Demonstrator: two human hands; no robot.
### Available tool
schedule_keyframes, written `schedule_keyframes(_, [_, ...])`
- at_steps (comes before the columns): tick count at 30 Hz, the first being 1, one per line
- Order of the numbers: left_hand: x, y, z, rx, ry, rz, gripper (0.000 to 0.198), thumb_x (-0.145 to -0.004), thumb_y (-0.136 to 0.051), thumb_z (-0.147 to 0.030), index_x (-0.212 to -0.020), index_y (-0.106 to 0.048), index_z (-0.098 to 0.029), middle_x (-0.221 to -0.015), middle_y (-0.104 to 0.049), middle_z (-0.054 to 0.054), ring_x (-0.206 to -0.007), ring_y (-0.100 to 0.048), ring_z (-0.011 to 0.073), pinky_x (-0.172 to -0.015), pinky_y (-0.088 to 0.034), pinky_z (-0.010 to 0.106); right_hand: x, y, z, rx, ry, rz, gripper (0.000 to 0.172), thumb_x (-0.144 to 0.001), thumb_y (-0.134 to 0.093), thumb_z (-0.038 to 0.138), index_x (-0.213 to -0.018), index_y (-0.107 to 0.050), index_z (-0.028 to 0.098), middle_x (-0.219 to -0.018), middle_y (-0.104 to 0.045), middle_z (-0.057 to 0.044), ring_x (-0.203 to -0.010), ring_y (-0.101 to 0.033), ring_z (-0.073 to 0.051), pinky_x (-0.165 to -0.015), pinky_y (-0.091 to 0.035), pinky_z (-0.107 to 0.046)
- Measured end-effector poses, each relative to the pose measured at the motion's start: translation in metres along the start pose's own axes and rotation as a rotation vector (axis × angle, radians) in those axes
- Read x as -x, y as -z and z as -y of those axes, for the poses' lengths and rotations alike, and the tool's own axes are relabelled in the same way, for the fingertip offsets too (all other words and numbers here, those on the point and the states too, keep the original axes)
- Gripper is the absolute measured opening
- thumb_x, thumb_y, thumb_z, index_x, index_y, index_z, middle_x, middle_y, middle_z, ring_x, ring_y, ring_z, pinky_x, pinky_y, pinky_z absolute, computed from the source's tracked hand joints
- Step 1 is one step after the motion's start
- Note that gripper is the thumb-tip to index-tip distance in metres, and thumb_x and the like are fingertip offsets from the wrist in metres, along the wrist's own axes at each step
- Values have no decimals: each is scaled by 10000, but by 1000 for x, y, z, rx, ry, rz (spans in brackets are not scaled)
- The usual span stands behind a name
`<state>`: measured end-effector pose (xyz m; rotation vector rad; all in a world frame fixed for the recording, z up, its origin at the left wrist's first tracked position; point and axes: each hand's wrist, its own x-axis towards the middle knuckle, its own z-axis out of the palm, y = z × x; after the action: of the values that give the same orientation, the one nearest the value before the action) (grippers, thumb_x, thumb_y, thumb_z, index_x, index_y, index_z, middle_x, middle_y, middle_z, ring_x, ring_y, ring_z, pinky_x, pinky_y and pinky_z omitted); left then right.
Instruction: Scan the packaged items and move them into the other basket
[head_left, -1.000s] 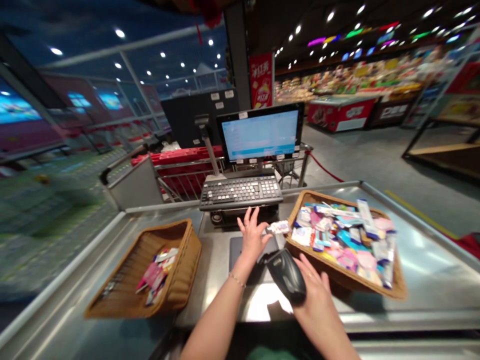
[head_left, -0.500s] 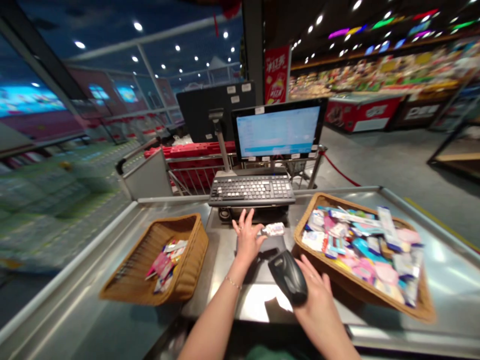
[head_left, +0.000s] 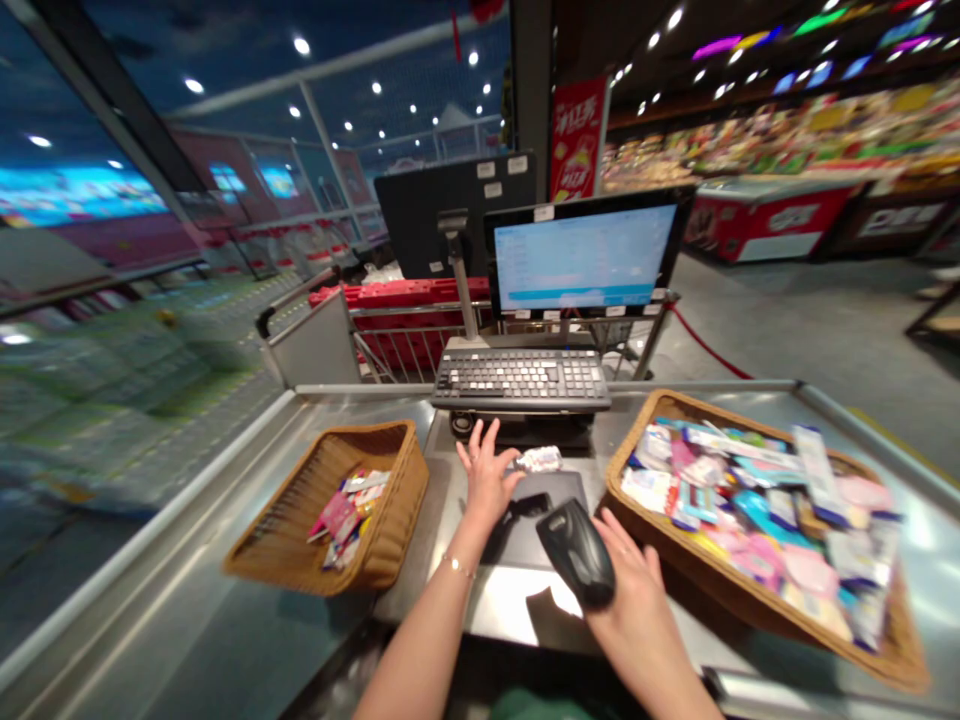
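Barcode scanner (black, no brand legible) — we're clamping it in our R hand, while our L hand is pinching a wrapped packet at the thumb, other fingers spread, over the steel counter, between two wicker baskets. Red banner — Chinese lettering too blurred to read.

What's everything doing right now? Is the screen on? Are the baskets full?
Left hand: open, thumb at a small wrapped packet
Right hand: gripping a black handheld barcode scanner
Monitor: on
Right wicker basket: full of packets
Left wicker basket: few packets
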<state>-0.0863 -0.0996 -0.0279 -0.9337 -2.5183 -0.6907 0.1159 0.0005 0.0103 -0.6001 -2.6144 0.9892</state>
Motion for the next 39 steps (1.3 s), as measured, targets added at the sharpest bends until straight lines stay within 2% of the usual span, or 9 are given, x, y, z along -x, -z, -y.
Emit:
schedule_keyframes(18, [10,22,37,-58,79,-41,270,-697,-769,-250,-956,-708,-299,-1524,-384,58,-1455,-192,352,-1072,-170,752,-14,-28,5,62,123,12,454,-755,-457,213,-1189,-587,201,-1321,-598,-139,-1361,-415,-337,-1058,-253,-690])
schedule_keyframes(28, [12,32,58,-86,103,-54,295,-693,-773,-258,-978,-712,-300,-1511,-404,72,-1453,-198,362,-1074,-171,751,-22,-33,18,47,125,54,462,-755,-466,166,-1197,-593,209,-1330,-596,-134,-1375,-396,-334,-1071,-233,-694])
schedule_keyframes(39, [13,37,69,-90,123,-101,282,-696,-770,-246,-966,-707,-296,-1498,-426,68,-1453,-205,350,-1085,-157,740,-27,-39,20,76,148,37,435,-761,-451,182,-1161,-624,187,-1294,-623,-138,-1352,-429,-341,-1047,-300,-676])
